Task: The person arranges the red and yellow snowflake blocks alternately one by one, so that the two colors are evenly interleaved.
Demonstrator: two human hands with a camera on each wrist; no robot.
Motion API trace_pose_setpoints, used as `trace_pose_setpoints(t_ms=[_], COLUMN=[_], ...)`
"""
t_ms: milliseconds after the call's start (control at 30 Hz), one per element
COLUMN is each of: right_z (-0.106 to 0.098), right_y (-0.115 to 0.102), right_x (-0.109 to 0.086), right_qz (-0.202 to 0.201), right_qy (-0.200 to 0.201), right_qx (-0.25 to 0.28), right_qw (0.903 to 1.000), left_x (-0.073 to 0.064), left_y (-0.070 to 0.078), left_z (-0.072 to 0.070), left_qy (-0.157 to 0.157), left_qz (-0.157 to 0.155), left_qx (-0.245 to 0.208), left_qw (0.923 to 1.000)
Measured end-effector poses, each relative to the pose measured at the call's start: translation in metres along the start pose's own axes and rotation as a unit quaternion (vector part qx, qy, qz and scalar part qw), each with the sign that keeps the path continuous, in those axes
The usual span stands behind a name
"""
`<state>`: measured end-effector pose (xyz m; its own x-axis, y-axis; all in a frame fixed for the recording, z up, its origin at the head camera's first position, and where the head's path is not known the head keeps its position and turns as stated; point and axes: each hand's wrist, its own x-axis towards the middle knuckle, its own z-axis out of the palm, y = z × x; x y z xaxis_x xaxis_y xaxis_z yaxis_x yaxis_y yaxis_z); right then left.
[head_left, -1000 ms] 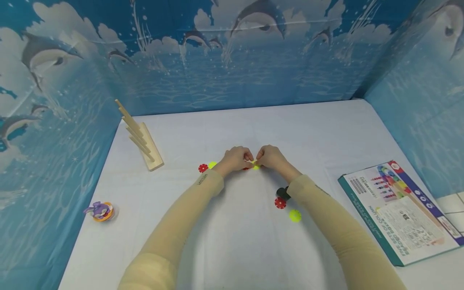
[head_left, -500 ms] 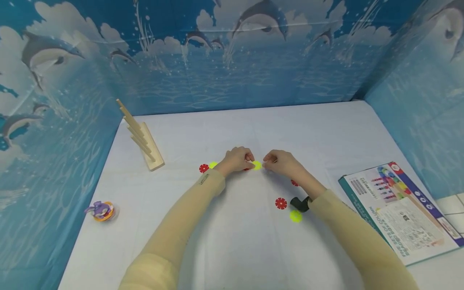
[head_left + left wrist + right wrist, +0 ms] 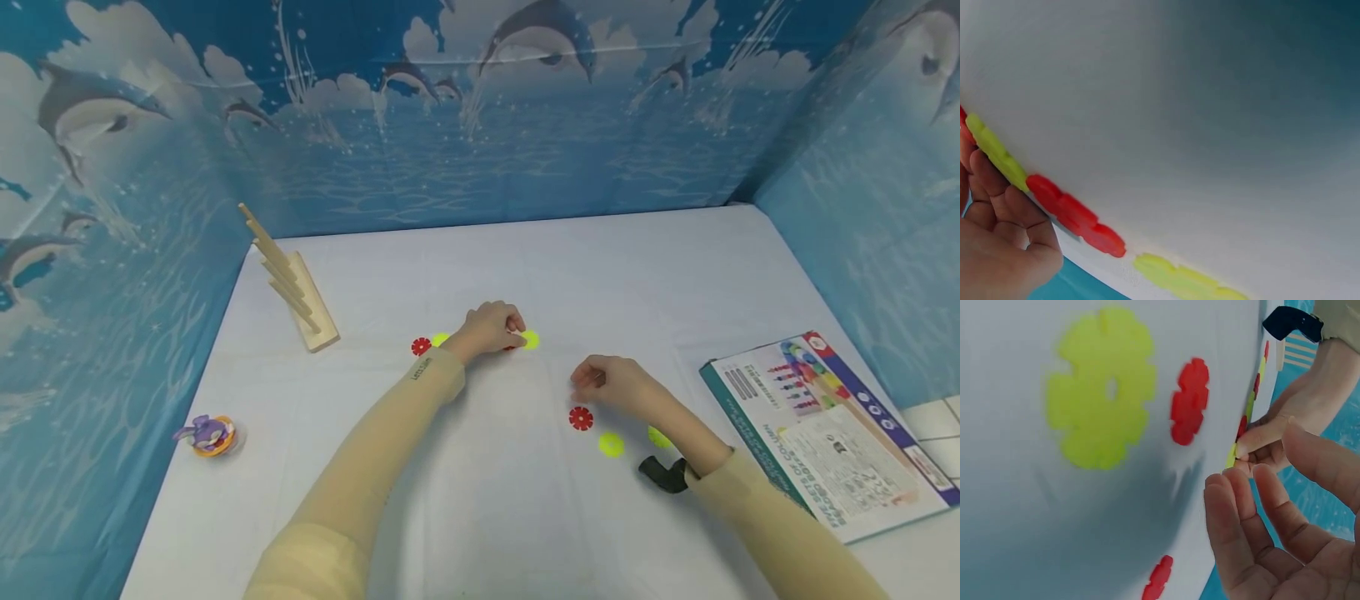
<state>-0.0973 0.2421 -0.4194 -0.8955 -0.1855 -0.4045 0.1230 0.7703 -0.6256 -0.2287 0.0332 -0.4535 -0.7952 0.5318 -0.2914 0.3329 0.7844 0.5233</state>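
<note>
My left hand (image 3: 491, 327) rests at the right end of a row of notched plastic discs, alternating red and yellow. Its loosely bent fingers touch the discs in the left wrist view, beside a red disc (image 3: 1075, 215). The end yellow disc (image 3: 531, 339) lies just off the thumb tip. My right hand (image 3: 615, 385) hovers with nothing in it, fingers relaxed, over the loose discs. Below its fingertips lies a red disc (image 3: 581, 418), with a yellow disc (image 3: 611, 444) nearer me. Another yellow disc (image 3: 659, 437) is partly covered by the right forearm.
A wooden stand with slanting pegs (image 3: 315, 321) is at the back left. A purple toy in an orange ring (image 3: 208, 437) sits at the left edge. A large flat printed box (image 3: 832, 433) lies on the right. A dolphin-print curtain (image 3: 480, 150) borders the white-covered table.
My right hand has let go of the yellow disc at the row's end and moved right and toward me, over the loose discs. The left hand has stayed in place.
</note>
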Motion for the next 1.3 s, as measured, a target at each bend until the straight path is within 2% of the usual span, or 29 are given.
trace_pose_setpoints(t_ms=[300, 600, 1033, 1300], right_z=[0.015, 0.018, 0.023, 0.024], right_y=[0.008, 0.008, 0.001, 0.003], right_x=[-0.009, -0.012, -0.010, -0.011], right_qz=[0.016, -0.011, 0.029, 0.047], right_qy=[-0.005, -0.017, -0.001, -0.007], right_qx=[-0.015, -0.020, -0.056, -0.039], right_qw=[0.9998, 0.9996, 0.9980, 0.9981], left_x=[0.000, -0.002, -0.001, 0.000], left_y=[-0.002, 0.000, 0.001, 0.001], left_z=[-0.001, -0.004, -0.004, -0.001], left_qy=[-0.002, -0.004, -0.008, -0.011], left_qz=[0.001, -0.002, -0.007, -0.005], left_qx=[-0.003, -0.006, -0.008, -0.001], left_qw=[1.0000, 1.0000, 0.9999, 0.9999])
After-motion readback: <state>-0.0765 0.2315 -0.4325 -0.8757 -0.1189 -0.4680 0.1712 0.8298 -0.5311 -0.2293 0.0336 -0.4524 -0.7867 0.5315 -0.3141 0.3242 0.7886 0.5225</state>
